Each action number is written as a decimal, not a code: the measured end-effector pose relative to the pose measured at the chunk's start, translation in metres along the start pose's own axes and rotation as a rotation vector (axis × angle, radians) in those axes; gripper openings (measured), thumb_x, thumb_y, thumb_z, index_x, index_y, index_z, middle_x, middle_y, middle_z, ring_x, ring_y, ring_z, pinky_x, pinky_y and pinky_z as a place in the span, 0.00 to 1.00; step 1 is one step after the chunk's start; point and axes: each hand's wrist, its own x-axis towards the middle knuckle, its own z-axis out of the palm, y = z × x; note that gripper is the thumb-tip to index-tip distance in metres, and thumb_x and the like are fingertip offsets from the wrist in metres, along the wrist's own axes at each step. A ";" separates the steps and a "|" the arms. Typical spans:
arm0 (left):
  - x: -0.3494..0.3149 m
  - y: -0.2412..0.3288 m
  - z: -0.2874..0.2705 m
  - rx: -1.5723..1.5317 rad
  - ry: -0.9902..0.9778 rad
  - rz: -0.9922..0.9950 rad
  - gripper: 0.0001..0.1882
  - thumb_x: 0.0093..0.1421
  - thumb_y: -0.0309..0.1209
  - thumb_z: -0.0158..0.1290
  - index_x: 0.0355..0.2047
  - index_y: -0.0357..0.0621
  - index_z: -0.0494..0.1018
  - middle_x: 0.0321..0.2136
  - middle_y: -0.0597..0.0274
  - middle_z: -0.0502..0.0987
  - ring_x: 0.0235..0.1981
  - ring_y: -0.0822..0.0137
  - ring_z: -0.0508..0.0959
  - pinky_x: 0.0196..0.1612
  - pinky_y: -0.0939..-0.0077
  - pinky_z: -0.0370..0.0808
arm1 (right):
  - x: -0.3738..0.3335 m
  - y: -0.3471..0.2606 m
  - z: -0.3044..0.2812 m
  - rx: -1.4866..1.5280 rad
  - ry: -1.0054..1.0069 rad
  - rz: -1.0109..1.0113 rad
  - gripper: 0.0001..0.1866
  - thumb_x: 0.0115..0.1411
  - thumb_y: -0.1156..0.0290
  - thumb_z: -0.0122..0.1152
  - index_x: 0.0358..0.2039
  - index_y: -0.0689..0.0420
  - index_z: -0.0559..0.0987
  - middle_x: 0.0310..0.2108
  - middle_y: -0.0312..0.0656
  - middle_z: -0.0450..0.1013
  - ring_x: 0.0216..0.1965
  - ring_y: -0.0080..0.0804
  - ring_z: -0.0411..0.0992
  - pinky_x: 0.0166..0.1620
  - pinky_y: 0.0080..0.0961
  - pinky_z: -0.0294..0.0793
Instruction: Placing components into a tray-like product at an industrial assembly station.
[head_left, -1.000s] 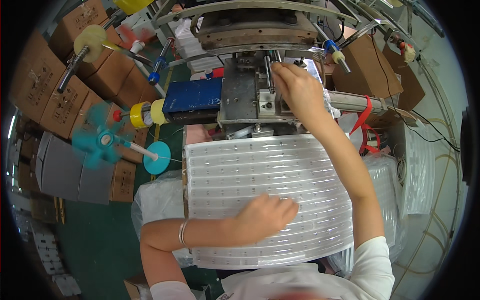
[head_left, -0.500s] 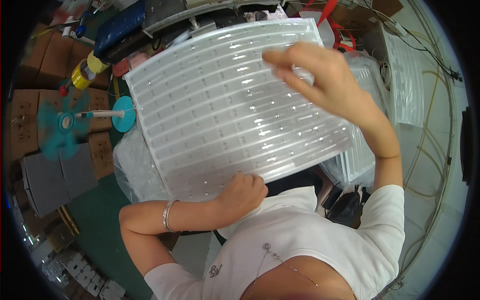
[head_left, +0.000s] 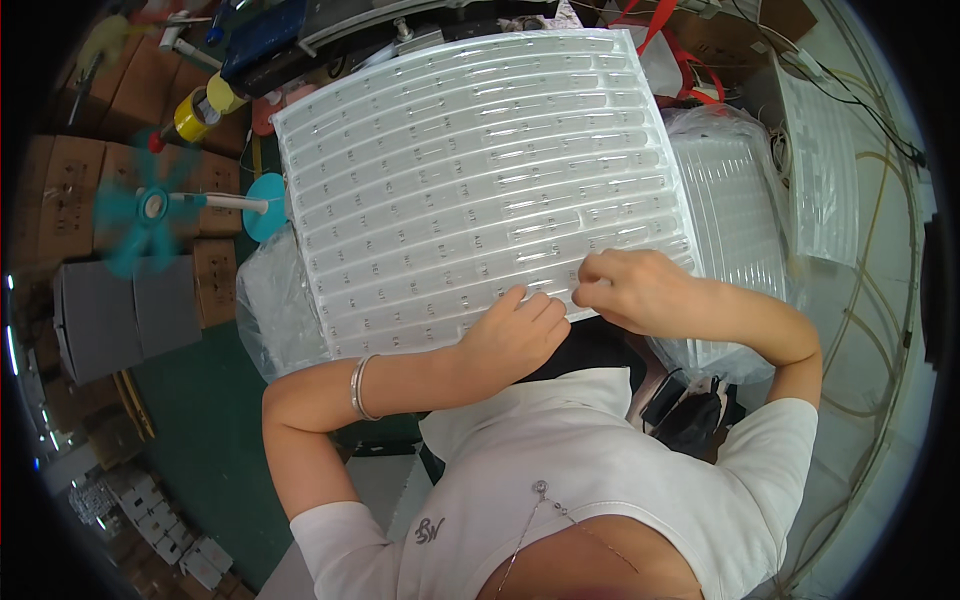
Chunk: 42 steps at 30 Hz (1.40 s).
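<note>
A large clear plastic blister tray [head_left: 420,220], ribbed with long parallel channels, lies before me. Small dark marks run in rows across its left and middle part, and slim clear pieces show in several channels at the right. My left hand [head_left: 520,332] is at the tray's near edge with its fingers curled together; what they hold, if anything, is hidden. Close beside it, my right hand [head_left: 632,292] is closed in a pinch over the near edge, fingertips pointing toward the left hand. Whatever sits in that pinch is too small to make out.
More clear ribbed trays [head_left: 735,200] in plastic wrap stand at the right. A turquoise fan [head_left: 152,205] spins at the left, near cardboard boxes [head_left: 75,195] and a yellow tape roll [head_left: 195,115]. Machinery [head_left: 330,35] borders the far side. A plastic bag [head_left: 285,300] hangs at the tray's left.
My right hand has come down from above the tray's far right to the near edge. My left hand has shifted slightly right and away from me. The view has shifted a little.
</note>
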 end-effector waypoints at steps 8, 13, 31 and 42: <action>-0.015 -0.004 -0.001 -0.022 -0.062 -0.128 0.15 0.48 0.29 0.50 0.38 0.40 0.69 0.25 0.64 0.66 0.29 0.67 0.67 0.33 0.74 0.62 | 0.020 0.035 -0.063 0.211 0.499 0.351 0.11 0.49 0.78 0.57 0.35 0.60 0.71 0.40 0.42 0.69 0.32 0.36 0.72 0.33 0.28 0.71; -0.013 -0.039 -0.039 -0.126 0.038 -0.209 0.29 0.50 0.38 0.58 0.53 0.47 0.66 0.32 0.62 0.70 0.33 0.65 0.70 0.37 0.71 0.64 | 0.043 0.057 -0.091 0.270 0.550 0.446 0.09 0.54 0.77 0.56 0.37 0.60 0.73 0.45 0.43 0.70 0.36 0.30 0.73 0.31 0.22 0.72; 0.064 -0.211 -0.105 0.352 0.744 -0.377 0.16 0.49 0.30 0.57 0.40 0.48 0.75 0.28 0.63 0.70 0.32 0.64 0.70 0.42 0.63 0.60 | 0.218 0.166 -0.142 -0.156 1.150 0.053 0.13 0.53 0.75 0.62 0.41 0.60 0.77 0.36 0.44 0.76 0.34 0.35 0.75 0.36 0.26 0.75; -0.002 -0.115 -0.090 -0.101 0.343 -0.077 0.15 0.51 0.31 0.55 0.39 0.41 0.73 0.18 0.69 0.64 0.22 0.70 0.66 0.28 0.80 0.63 | 0.201 0.151 -0.133 -0.175 0.958 0.292 0.19 0.57 0.64 0.58 0.48 0.56 0.73 0.46 0.45 0.71 0.48 0.44 0.69 0.50 0.33 0.68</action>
